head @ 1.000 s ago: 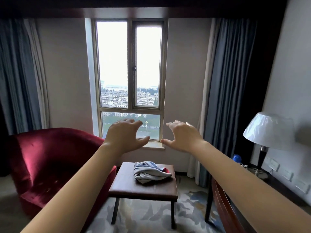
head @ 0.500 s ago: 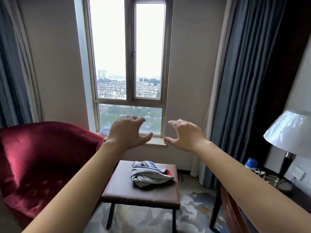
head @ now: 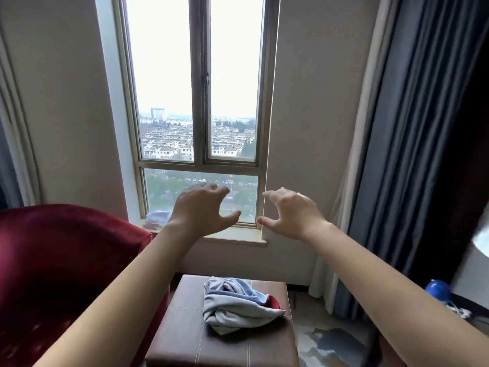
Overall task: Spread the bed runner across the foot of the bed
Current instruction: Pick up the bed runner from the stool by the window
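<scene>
Both arms are stretched out in front of me toward a window. My left hand (head: pixel 201 209) and my right hand (head: pixel 291 213) hover side by side in the air, palms down, fingers spread and slightly curled, holding nothing. A crumpled grey, blue and red cloth (head: pixel 235 305) lies on a brown stool (head: pixel 185 337) below and between my arms; neither hand touches it. No bed and no bed runner are in view.
A red velvet armchair (head: pixel 53 274) stands at the left beside the stool. The window (head: pixel 198 102) has a sill with a folded cloth (head: pixel 158 218) on it. Dark curtains (head: pixel 412 141) hang at the right, with a blue object (head: pixel 438 290) low down.
The view has moved closer to the window and tilted down. The lamp has slid out at the right edge. Both hands keep the same spread pose in front of me.
</scene>
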Demonstrator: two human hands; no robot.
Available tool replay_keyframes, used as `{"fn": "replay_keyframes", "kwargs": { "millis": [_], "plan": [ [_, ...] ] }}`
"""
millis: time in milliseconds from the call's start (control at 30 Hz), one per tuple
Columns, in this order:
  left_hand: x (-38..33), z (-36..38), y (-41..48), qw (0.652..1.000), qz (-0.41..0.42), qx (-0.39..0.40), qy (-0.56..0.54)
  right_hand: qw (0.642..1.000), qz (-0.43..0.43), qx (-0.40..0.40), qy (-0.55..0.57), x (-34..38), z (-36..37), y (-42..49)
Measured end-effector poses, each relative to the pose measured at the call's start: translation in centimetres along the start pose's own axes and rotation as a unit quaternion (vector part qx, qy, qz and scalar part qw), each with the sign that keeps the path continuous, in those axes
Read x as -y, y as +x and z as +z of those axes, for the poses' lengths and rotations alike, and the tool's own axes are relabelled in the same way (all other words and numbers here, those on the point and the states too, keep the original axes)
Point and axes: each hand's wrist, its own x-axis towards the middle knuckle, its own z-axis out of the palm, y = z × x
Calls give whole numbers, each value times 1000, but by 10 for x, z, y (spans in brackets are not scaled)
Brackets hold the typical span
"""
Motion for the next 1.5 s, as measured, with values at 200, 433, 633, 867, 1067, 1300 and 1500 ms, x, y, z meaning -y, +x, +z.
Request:
{"fn": "replay_keyframes", "kwargs": {
  "millis": [200, 433, 633, 867, 1067, 1300, 1500],
  "plan": [
    [31, 68, 50, 1000, -10, 28, -8, 999, 10, 35, 18, -22, 55, 74],
    [68, 148, 118, 999, -25, 44, -3, 999, -16, 32, 30, -53, 121, 168],
    [95, 214, 173, 997, -46, 55, -4, 998, -33, 35, 48, -79, 178, 245],
    [133, 315, 199, 994, -52, 100, -5, 992, -21, 96, 79, -91, 280, 306],
    [162, 403, 214, 984, -29, 168, -49, 988, 5, 139, 74, -99, 362, 333],
    [165, 508, 203, 966, 11, 235, -106, 979, 40, 185, 76, -109, 463, 331],
    [149, 590, 174, 939, 56, 317, -118, 965, 62, 243, 79, -125, 544, 306]
  ]
}}
